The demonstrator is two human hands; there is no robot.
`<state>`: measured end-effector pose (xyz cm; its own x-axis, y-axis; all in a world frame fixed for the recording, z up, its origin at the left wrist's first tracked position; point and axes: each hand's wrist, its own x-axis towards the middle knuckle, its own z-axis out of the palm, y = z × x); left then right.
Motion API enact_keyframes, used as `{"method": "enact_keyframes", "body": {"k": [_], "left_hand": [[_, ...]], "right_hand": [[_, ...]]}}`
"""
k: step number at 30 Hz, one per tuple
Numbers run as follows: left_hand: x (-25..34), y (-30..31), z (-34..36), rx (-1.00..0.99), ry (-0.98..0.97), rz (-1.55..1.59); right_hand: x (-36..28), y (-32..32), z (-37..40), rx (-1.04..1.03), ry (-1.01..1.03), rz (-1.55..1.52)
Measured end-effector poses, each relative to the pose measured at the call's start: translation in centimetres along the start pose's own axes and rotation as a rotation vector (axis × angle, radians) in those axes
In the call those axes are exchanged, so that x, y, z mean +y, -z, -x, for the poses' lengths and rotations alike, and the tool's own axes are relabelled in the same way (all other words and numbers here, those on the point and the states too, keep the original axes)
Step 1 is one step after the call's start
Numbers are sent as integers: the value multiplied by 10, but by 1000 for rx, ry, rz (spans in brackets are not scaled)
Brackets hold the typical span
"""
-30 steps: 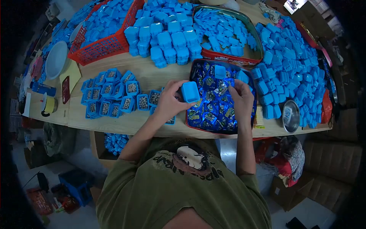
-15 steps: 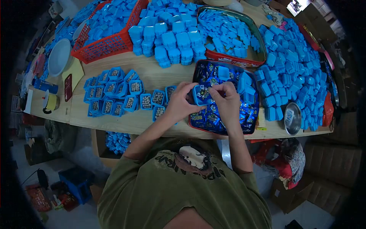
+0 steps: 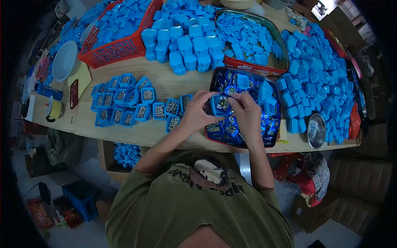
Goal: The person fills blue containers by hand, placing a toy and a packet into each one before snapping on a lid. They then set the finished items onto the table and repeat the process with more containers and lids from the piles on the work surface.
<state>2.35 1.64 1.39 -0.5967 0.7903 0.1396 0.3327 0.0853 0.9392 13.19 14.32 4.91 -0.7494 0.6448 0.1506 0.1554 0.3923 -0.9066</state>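
My left hand (image 3: 198, 110) holds a small blue box (image 3: 217, 104) above the left part of a tray (image 3: 241, 146) of dark blue packets (image 3: 231, 134). At the right side of that box is my right hand (image 3: 247, 113), its thumb and finger pinched on a small dark packet (image 3: 223, 102) at the box's opening. Left of my hands stand several open blue boxes (image 3: 140, 111) filled with pale round beads. A few blue pieces (image 3: 266, 96) lie on the packets at the tray's right side.
A red basket (image 3: 111, 51) of blue pieces stands at the back left, beside stacked blue boxes (image 3: 188, 47). Behind the tray is a red-rimmed tin (image 3: 256, 70) of flat blue pieces. A blue pile (image 3: 318, 74) and a metal bowl (image 3: 316, 130) lie right.
The view has shifted slightly. Both hands stay over the tray, and the small packet in my right fingers now sits a little differently at the box's opening.
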Motion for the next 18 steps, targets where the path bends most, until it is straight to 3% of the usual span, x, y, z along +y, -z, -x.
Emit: {"method": "enact_keyframes", "body": {"k": [7, 12, 14, 18], "left_hand": [[-11, -3, -1, 28, -89, 4], [-8, 4, -4, -68, -74, 68], [-9, 4, -3, -59, -71, 75], [-15, 0, -5, -27, -110, 44]], "right_hand": [[-2, 8, -9, -88, 4, -154], [10, 8, -16, -209, 64, -229], [8, 9, -15, -168, 256, -3], [1, 4, -16, -104, 438, 262]]}}
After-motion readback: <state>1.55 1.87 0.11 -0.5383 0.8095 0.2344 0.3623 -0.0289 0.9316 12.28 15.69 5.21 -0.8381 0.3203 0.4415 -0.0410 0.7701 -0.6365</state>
